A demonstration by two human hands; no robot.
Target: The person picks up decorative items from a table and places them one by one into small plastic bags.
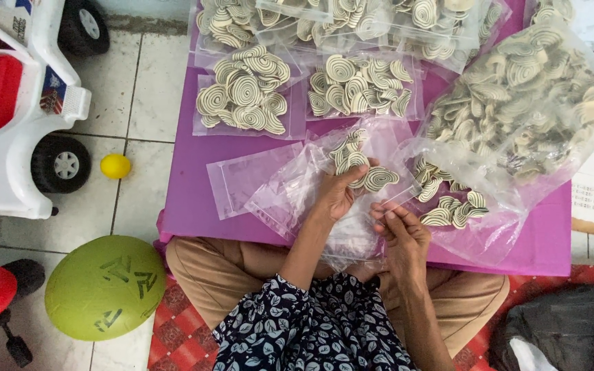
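Observation:
My left hand (pixel 335 196) grips a few flat spiral-patterned cream and dark snack pieces (pixel 372 177) inside a clear plastic bag (pixel 290 189). My right hand (pixel 399 230) pinches that bag's open edge just right of the left hand. A big clear bag (pixel 524 96) full of the same spiral pieces lies open at the right, with some pieces (pixel 452 206) spilled near my right hand.
A low purple table (pixel 194 185) carries filled small bags (pixel 242 93) and an empty flat bag (pixel 242 175). On the tiled floor at the left are a white and red toy car (pixel 15 103), a small yellow ball (pixel 115 166) and a green balloon (pixel 104 287).

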